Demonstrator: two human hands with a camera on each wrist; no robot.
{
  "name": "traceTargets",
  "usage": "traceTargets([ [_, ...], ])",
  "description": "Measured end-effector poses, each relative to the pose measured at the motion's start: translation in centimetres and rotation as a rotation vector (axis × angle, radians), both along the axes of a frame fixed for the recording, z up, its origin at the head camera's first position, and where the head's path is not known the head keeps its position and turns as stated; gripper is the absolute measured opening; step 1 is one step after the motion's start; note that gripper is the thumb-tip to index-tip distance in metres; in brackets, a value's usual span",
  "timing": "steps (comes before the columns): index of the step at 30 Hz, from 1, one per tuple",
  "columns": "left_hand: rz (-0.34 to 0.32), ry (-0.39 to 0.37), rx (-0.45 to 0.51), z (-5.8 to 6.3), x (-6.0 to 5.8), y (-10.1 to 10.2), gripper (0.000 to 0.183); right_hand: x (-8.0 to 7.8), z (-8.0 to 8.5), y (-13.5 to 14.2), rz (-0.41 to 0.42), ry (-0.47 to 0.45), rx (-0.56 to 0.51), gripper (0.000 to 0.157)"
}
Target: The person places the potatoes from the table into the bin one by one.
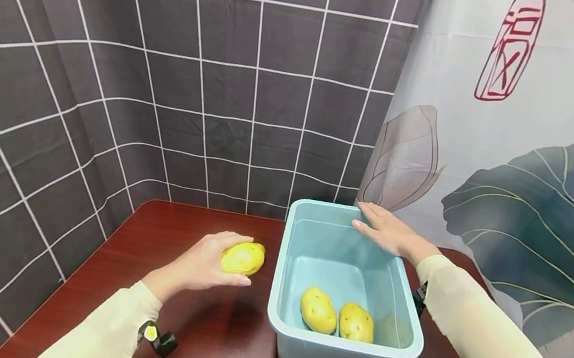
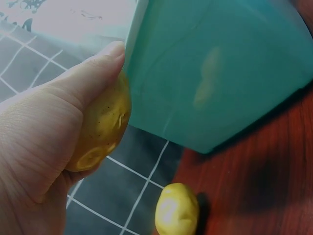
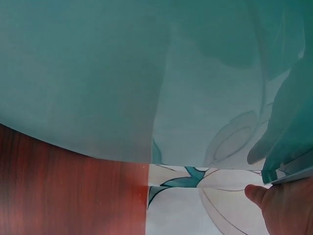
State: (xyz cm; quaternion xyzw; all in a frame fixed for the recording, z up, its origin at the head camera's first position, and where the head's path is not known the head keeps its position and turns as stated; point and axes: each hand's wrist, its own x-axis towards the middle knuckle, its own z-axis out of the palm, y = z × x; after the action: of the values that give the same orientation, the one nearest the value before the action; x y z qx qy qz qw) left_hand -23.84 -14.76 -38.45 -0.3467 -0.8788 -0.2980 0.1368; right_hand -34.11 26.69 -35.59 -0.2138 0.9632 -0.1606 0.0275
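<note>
My left hand (image 1: 204, 263) holds a yellow potato (image 1: 242, 258) between thumb and fingers, to the left of a light blue plastic basin (image 1: 330, 342). From the left wrist view, the held potato (image 2: 105, 122) lies against the palm under the thumb, and another potato (image 2: 177, 209) shows on the table beyond it; in the head view that one is hidden. Two potatoes, a left one (image 1: 319, 310) and a right one (image 1: 356, 323), lie inside the basin at its near end. With fingers extended, my right hand (image 1: 389, 231) rests on the basin's far right rim.
The basin stands on a dark red wooden table (image 1: 170, 229). Behind the table hangs a dark grid-patterned curtain (image 1: 277, 101), with a pale leaf-printed curtain (image 1: 450, 54) on the right. A small dark device (image 1: 159, 338) is strapped at the left wrist.
</note>
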Motion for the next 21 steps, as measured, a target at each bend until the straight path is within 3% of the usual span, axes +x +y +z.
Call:
traceTargets([
  [12,-0.024,0.024,-0.040,2.0,-0.1,1.0,0.069,0.0,0.0,-0.1,0.004,0.001,0.009,0.082],
  [21,-0.079,0.035,-0.083,4.1,-0.5,3.0,0.072,0.2,0.1,-0.2,0.001,-0.006,-0.001,0.080],
])
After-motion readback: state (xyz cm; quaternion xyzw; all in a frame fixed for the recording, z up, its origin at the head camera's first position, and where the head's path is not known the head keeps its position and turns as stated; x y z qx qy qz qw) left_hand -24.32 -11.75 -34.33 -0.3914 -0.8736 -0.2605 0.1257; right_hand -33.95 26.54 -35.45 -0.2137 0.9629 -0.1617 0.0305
